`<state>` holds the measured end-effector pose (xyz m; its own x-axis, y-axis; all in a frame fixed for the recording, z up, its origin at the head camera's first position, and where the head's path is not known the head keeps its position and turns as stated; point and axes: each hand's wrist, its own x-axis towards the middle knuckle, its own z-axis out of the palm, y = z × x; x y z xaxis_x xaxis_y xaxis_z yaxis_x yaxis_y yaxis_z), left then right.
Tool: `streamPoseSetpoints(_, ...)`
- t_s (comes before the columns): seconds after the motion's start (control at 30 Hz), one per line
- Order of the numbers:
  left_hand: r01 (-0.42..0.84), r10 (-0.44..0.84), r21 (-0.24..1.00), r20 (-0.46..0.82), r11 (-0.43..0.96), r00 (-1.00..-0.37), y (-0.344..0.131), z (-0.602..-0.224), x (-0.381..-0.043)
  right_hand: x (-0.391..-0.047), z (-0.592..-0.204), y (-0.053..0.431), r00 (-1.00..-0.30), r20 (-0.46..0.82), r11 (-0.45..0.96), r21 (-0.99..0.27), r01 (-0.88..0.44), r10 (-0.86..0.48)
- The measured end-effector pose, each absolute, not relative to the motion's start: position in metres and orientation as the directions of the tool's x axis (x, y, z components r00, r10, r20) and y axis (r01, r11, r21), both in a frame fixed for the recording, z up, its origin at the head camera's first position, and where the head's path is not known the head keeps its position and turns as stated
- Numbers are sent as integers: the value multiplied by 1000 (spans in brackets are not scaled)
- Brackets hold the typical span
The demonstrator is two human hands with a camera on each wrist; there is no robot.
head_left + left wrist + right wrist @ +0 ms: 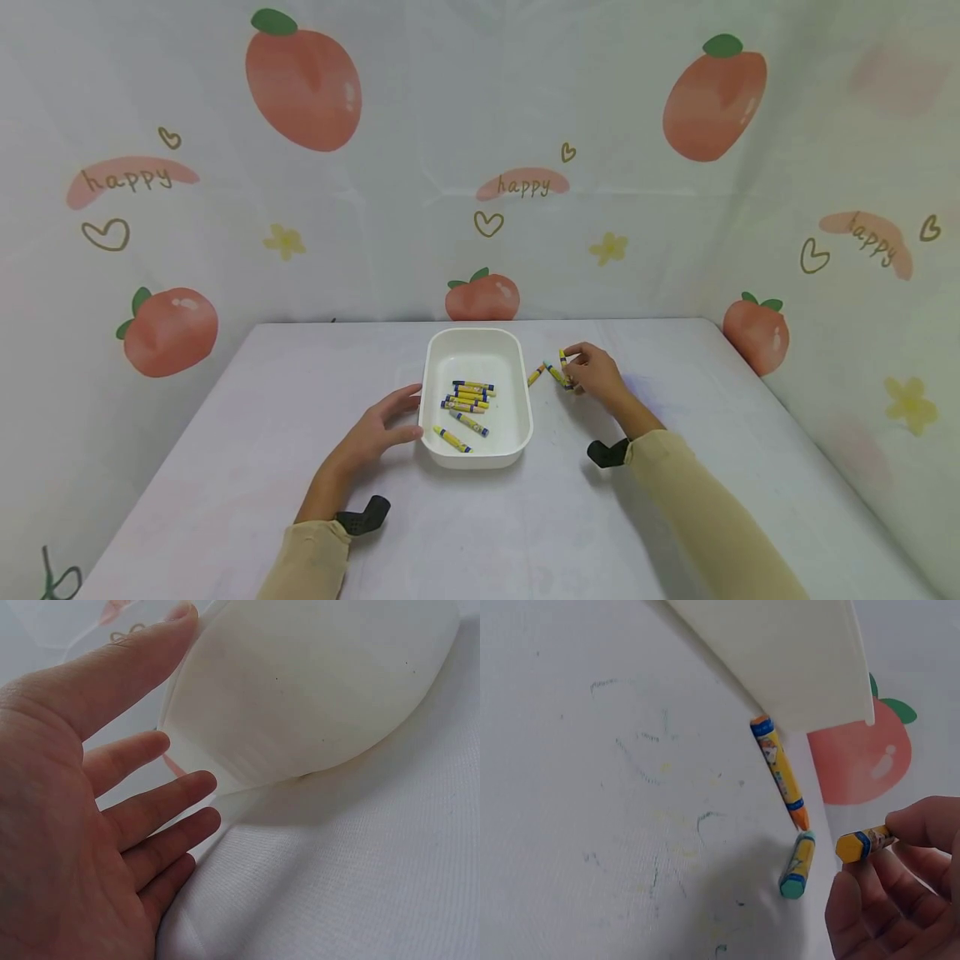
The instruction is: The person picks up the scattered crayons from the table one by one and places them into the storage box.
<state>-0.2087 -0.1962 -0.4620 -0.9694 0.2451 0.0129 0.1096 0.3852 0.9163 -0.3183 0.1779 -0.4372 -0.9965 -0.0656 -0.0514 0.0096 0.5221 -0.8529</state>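
Observation:
My left hand [375, 429] rests against the left side of a white plastic tray [476, 461], thumb and fingers extended. In the left wrist view, the fingers [161, 802] are spread beside the tray's outer wall. My right hand [597, 375] pinches a yellow crayon [865, 844] between thumb and fingers, right of the tray. Below it on the table lie a teal-green crayon [799, 864] and an orange crayon [780, 771], the orange one close to the tray wall. Inside the tray lie several crayons [471, 397] in a loose row, with a grey-tipped crayon [469, 423] and a yellow-green-tipped crayon [453, 439] nearer the front.
A white cloth covers the table [360, 350], with faint crayon marks showing in the right wrist view. Behind it hangs a white backdrop [420, 108] printed with peaches, hearts and the word happy. A black wrist device [363, 515] sits on the left wrist, another [607, 453] on the right.

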Motion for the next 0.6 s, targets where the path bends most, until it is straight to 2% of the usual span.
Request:
streamPoseSetpoints(0.33,112,251,915,12,388,-968,-197,-461,-209,-308,-425,163,-995,42,459,-885,-81,-94)
streamPoseSetpoints(0.6,83,237,921,-11,380,-971,-196,-460,-208,-301,-416,148,-995,22,390,-919,-59,-100)
